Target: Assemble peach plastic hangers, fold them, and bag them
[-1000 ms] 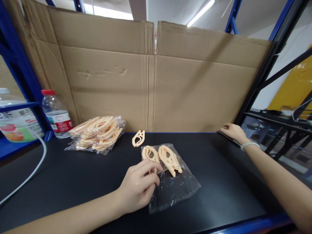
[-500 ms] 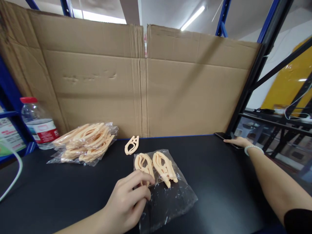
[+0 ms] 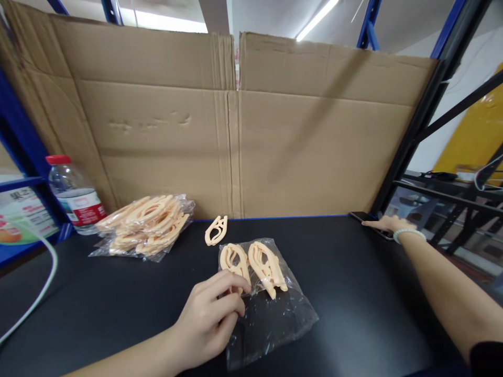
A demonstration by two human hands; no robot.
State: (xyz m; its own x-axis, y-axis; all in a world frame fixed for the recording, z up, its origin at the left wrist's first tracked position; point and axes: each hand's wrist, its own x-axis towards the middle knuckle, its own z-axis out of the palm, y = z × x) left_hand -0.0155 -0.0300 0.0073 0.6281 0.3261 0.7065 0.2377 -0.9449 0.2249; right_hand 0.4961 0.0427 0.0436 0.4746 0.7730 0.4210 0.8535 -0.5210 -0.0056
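Observation:
My left hand rests at the near-left side of a clear plastic bag, its fingers curled closed at the bag's edge. Two bundles of cream folding plastic hangers lie at the bag's upper part: my fingertips partly cover the left bundle, while the right bundle shows fully. Behind the bag lies a single cream folding hanger. Far to the right, my right hand, with a beaded bracelet at the wrist, stretches its index finger onto a dark phone. No object is held in that hand.
A filled clear bag of cream hangers sits at the back left, beside a red-capped bottle. A white cable curves along the left. Cardboard walls off the back of the black table; a black frame post stands right.
The view has shifted slightly, so the scene sits a little further right and higher. Both hands keep nearly the same places, left at the bag and right at the phone.

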